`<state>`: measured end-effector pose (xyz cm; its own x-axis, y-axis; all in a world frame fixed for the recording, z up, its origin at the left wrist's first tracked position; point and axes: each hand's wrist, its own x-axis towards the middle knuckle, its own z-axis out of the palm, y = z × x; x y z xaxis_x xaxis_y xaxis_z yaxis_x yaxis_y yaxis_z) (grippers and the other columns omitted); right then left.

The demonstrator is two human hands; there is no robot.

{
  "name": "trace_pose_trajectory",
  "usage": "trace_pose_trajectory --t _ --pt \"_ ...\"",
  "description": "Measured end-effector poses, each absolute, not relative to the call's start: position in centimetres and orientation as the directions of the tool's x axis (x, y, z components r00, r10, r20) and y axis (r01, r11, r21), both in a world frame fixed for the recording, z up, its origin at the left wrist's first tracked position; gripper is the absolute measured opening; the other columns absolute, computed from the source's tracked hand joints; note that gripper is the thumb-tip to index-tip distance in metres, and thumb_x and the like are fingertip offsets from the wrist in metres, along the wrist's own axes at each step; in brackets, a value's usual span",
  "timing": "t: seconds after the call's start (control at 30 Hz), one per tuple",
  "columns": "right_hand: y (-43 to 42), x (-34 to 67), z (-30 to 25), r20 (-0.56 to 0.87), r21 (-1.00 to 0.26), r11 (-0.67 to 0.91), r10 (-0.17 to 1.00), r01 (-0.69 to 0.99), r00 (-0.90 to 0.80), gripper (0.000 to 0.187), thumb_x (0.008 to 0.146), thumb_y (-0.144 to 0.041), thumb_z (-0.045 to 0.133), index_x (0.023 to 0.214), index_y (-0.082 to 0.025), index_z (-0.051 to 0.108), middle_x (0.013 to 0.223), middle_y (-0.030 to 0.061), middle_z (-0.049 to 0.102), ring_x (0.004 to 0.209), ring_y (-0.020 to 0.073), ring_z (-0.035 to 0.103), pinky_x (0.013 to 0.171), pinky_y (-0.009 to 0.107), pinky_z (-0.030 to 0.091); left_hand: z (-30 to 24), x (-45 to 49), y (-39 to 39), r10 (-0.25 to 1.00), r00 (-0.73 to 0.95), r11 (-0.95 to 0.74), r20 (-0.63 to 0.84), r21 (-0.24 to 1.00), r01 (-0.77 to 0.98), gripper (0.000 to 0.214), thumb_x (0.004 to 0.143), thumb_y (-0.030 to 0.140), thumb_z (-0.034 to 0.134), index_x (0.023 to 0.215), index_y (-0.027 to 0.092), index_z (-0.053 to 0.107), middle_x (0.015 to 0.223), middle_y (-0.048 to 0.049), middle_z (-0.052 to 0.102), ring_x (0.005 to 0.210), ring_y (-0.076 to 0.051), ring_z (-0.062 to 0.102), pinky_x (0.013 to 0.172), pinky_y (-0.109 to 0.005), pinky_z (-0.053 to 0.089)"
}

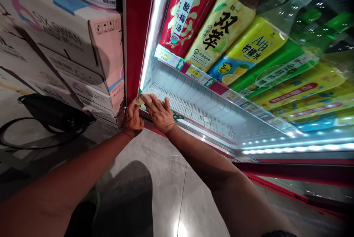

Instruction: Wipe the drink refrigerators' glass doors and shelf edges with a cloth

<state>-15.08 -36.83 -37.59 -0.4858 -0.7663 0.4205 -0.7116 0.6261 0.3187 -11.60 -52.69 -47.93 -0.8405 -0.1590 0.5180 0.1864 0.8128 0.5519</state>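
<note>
A tan cloth point(139, 100) lies bunched at the lower left corner of a lit drinks cooler, on its bottom front edge. My left hand point(134, 119) is closed, its curled fingers on the cloth's near end beside the red door frame. My right hand point(160, 113) lies over the cloth's other side with fingers stretched out and thumb apart. Part of the cloth is hidden under the fingers. Just behind my hands is the cooler's white wire bottom rack point(193, 110), with a small pale scrap point(206, 119) on it.
Above the rack, a shelf holds several bottles, among them a red bottle point(184, 16) and a yellow bottle point(221, 30), behind a price-tag strip point(193, 72). Stacked cartons point(106, 52) stand close left of the cooler. A black bag point(52, 113) with a strap lies beside them.
</note>
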Motion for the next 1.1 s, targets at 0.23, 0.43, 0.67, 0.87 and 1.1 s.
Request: trace_pose_trajectory --t 0.23,0.43,0.67,0.87,1.1 --pt "-37.9 -15.6 -37.7 0.328 0.371 0.554 -0.829 -0.745 -0.453 0.057 0.105 -0.016 0.037 0.161 -0.024 0.039 0.171 -0.0051 0.031 0.163 0.0150 0.013 0.131 0.048 -0.017 -48.4 -11.4 -52.6 -0.163 -0.862 0.814 0.479 0.560 0.157 0.089 0.066 0.023 0.057 0.151 0.003 0.040 0.157 -0.0284 0.036 0.146 -0.043 0.039 0.120 -0.058 0.036" --pt "-37.6 -15.5 -36.4 0.423 0.391 0.630 -0.770 -0.671 -0.477 0.056 0.107 -0.018 0.033 0.162 -0.026 0.037 0.172 -0.0074 0.026 0.163 0.0166 0.006 0.125 0.053 -0.026 -48.6 -11.4 -53.1 -0.129 -0.863 0.796 0.489 0.570 0.204 0.091 0.072 0.025 0.054 0.158 0.004 0.030 0.165 -0.0265 0.025 0.153 -0.041 0.030 0.125 -0.058 0.030" --pt "-37.9 -15.8 -34.7 0.231 0.354 0.534 -0.846 -0.768 -0.481 0.058 0.105 -0.017 0.034 0.162 -0.027 0.036 0.171 -0.0040 0.032 0.162 0.0159 0.017 0.134 0.050 -0.007 -47.6 -11.8 -51.7 -0.165 -0.884 0.792 0.437 0.593 0.146 0.087 0.070 0.023 0.056 0.152 0.000 0.037 0.164 -0.0308 0.022 0.156 -0.044 0.021 0.127 -0.063 0.022" --pt "-36.6 -16.2 -35.3 0.365 0.237 0.599 -0.784 -0.765 -0.501 0.059 0.105 -0.016 0.036 0.163 -0.027 0.034 0.168 -0.0011 0.039 0.162 0.0190 0.018 0.131 0.056 -0.012 -46.1 -11.9 -51.6 -0.152 -0.884 0.808 0.443 0.570 0.147 0.094 0.067 0.024 0.061 0.154 0.001 0.035 0.165 -0.0319 0.023 0.158 -0.048 0.017 0.125 -0.067 0.022" --pt "-32.9 -15.8 -35.2 0.384 0.269 0.555 -0.811 -0.787 -0.441 0.057 0.107 -0.019 0.038 0.163 -0.026 0.033 0.167 -0.0020 0.041 0.161 0.0142 0.022 0.134 0.047 -0.005 -44.5 -12.2 -50.7 -0.059 -0.803 0.843 0.593 0.460 0.278 0.088 0.073 0.018 0.059 0.156 0.001 0.031 0.171 -0.0288 0.010 0.162 -0.040 0.004 0.130 -0.062 0.016"
